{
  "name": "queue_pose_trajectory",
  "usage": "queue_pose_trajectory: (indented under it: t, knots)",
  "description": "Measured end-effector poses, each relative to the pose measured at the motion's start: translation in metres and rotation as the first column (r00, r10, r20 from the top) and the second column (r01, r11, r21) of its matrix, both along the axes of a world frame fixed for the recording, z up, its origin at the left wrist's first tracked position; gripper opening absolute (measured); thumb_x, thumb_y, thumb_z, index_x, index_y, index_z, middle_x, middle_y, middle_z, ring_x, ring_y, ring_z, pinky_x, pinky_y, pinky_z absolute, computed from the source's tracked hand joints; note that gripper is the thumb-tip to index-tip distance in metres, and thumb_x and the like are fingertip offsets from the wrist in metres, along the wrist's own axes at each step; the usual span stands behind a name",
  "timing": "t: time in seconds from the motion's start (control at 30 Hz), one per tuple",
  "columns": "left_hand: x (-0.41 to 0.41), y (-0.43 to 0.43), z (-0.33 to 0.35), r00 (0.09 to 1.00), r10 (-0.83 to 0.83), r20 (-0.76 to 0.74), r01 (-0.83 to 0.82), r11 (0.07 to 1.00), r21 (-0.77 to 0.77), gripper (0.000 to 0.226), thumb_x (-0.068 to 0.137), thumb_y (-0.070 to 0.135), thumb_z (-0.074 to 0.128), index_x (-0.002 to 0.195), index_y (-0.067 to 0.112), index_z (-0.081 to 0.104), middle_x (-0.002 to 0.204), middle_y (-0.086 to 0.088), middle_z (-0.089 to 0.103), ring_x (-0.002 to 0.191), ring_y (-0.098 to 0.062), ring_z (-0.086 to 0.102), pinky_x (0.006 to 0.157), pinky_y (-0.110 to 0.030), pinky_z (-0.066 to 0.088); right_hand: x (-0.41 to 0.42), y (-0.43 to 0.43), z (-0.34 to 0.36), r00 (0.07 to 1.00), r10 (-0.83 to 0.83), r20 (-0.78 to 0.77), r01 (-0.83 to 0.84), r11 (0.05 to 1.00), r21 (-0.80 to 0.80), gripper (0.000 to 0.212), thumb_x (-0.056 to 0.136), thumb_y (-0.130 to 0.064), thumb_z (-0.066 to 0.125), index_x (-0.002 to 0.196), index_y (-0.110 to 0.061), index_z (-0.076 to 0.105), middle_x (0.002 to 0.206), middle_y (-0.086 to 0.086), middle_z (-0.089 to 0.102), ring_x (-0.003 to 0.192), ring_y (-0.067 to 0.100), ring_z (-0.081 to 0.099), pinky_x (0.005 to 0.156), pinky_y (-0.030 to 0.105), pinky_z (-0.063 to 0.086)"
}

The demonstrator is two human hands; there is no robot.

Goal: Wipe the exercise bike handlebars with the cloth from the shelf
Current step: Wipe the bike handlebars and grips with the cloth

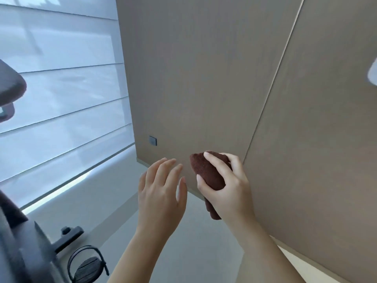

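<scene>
Cloth (208, 176), dark brown and bunched, sits clamped in the right hand (228, 184), its long axis running down past the palm. The left hand (161, 193) hovers just beside it, fingers spread, holding nothing. The exercise bike (26, 242) lies well off to the left, nearer the left hand; its handlebars are not clearly visible.

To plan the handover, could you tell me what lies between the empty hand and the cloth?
Nothing: in the head view, only a bare gap separates the left hand from the cloth.
</scene>
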State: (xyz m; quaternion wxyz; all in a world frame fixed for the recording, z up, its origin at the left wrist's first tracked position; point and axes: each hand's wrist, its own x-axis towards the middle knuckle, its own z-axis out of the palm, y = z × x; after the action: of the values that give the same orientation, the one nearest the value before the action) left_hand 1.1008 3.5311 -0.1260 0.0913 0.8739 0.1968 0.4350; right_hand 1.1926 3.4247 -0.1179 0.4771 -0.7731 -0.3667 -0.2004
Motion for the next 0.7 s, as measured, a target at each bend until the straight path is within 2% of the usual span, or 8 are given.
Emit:
queue_pose_trajectory:
  t: [0.17, 0.33, 0.57, 0.7]
  knots:
    - [0.017, 0.054, 0.001, 0.985, 0.167, -0.035, -0.166, 0.986, 0.013, 0.029, 0.085, 0.022, 0.047, 0.101, 0.008, 0.067, 0.109, -0.008, 0.066, 0.108, -0.029, 0.057, 0.092, -0.035, 0.033, 0.034, 0.068, 0.001, 0.989, 0.149, 0.022, -0.149, 0.989, -0.002, 0.044, 0.071, -0.035, 0.067, 0.115, -0.030, 0.062, 0.112, -0.003, 0.054, 0.095, 0.014, 0.058, 0.075, 0.022, 0.048]
    - [0.017, 0.102, 0.001, 0.943, 0.327, -0.059, -0.326, 0.945, 0.028, 0.031, 0.086, 0.024, 0.045, 0.101, 0.009, 0.066, 0.108, -0.008, 0.067, 0.106, -0.030, 0.058, 0.091, -0.036, 0.033, 0.051, 0.140, 0.001, 0.948, 0.317, 0.016, -0.317, 0.948, 0.015, 0.043, 0.073, -0.035, 0.065, 0.115, -0.028, 0.062, 0.113, -0.002, 0.054, 0.096, 0.015, 0.058, 0.076, 0.020, 0.048]
    - [0.034, 0.179, 0.005, 0.843, 0.538, 0.002, -0.537, 0.841, 0.067, 0.032, 0.085, 0.023, 0.045, 0.101, 0.007, 0.067, 0.108, -0.008, 0.067, 0.107, -0.031, 0.058, 0.093, -0.035, 0.032, 0.079, 0.256, -0.001, 0.829, 0.560, 0.021, -0.560, 0.827, 0.058, 0.045, 0.073, -0.037, 0.066, 0.117, -0.030, 0.060, 0.113, -0.005, 0.052, 0.099, 0.011, 0.056, 0.079, 0.020, 0.051]
    - [0.047, 0.228, 0.016, 0.747, 0.663, 0.045, -0.665, 0.745, 0.058, 0.032, 0.086, 0.023, 0.045, 0.103, 0.006, 0.066, 0.109, -0.010, 0.067, 0.109, -0.031, 0.057, 0.093, -0.038, 0.036, 0.096, 0.321, 0.008, 0.738, 0.674, 0.046, -0.675, 0.733, 0.085, 0.045, 0.071, -0.035, 0.068, 0.115, -0.030, 0.059, 0.111, -0.009, 0.051, 0.096, 0.007, 0.054, 0.079, 0.012, 0.047]
